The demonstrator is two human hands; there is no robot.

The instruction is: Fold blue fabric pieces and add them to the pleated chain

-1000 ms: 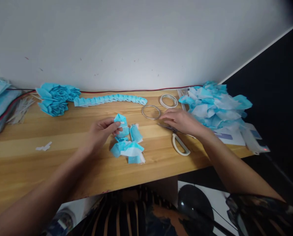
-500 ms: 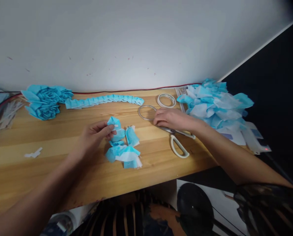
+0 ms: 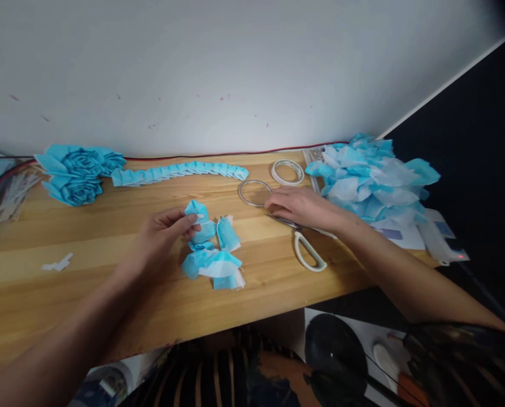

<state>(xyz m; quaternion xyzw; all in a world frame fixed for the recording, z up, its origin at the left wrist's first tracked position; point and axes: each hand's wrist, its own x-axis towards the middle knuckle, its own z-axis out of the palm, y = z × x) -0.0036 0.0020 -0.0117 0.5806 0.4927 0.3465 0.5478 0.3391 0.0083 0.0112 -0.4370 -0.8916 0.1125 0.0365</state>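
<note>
Before you stands a pale grey wall (image 3: 193, 62), flecked with small marks (a few of them reddish) and softly lit. On your right, a white edge (image 3: 447, 86) slants up beside a dark surface (image 3: 468, 152). Your wooden table (image 3: 277, 285) runs along the wall; past its front edge, you see pale floor (image 3: 377, 328).

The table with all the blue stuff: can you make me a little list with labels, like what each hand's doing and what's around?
Left hand: pinching a folded blue piece
Right hand: at the scissors and thin ring; grip hidden
Beside the folded piece: blue-and-white pieces
Toward the wall: pleated blue strip, tape roll
Left side: blue flowers
Right side: blue-and-white pile
Table: wood-look top
</note>
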